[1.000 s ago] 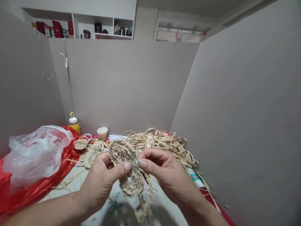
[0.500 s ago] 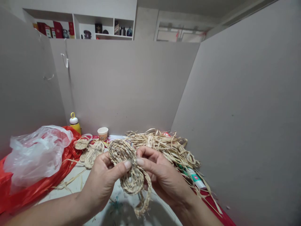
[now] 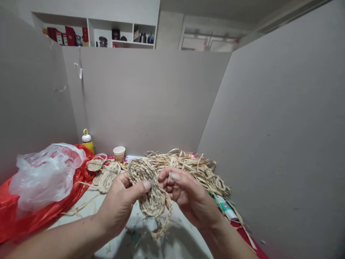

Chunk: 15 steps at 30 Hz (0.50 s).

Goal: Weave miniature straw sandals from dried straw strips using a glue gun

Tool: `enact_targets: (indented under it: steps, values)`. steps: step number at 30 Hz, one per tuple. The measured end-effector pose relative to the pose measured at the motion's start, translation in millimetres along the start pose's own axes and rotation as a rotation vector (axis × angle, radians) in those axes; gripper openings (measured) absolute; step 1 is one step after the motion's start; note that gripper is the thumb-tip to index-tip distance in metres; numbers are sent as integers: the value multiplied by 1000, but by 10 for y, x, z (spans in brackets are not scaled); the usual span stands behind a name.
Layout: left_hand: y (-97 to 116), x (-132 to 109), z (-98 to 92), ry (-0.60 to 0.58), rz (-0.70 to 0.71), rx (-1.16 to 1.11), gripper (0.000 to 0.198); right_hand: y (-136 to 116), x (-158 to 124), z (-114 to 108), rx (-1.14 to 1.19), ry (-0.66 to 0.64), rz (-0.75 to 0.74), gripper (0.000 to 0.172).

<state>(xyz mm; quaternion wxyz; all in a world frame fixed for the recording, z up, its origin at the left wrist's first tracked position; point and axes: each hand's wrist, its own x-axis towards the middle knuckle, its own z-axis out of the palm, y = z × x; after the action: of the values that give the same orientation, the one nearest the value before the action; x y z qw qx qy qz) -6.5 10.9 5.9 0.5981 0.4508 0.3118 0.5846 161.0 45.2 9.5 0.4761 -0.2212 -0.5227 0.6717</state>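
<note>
Braided straw coil [image 3: 147, 189] is held up over our table [image 3: 90, 197], pinched in our left hand [image 3: 125, 194], thumb across its face and fingers behind; our right hand [image 3: 183, 190] sits at its right edge, fingers curled and thumb raised, and we cannot tell whether it grips anything. Beyond, a paper cup [image 3: 119, 155] stands open, its contents hidden from us, near a yellow bottle [image 3: 88, 144] with its white lid on. Clear plastic [image 3: 51, 176] lies crumpled on a red plastic bag [image 3: 27, 226]. Our wall shelf [image 3: 134, 44] holds boxes and jars. We see the coil's long axis slant from upper left to lower right, its broader end up, a loose braid tail [image 3: 167, 219] hanging off the right side
</note>
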Motion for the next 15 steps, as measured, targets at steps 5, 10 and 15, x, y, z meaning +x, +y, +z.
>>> enact_targets:
  steps: [5, 10, 15]
  values:
    - [3, 25, -54, 44, 48, 49, 13, -6, 19, -53, -141, 281, -275, 10]
    - [-7, 123, -109, 61, 26, 17, 12, -18, 27, -185, -164, 411, -567, 18]
    - [27, 228, -140, 67, 7, 8, 14, -12, 29, -250, -132, 348, -465, 15]
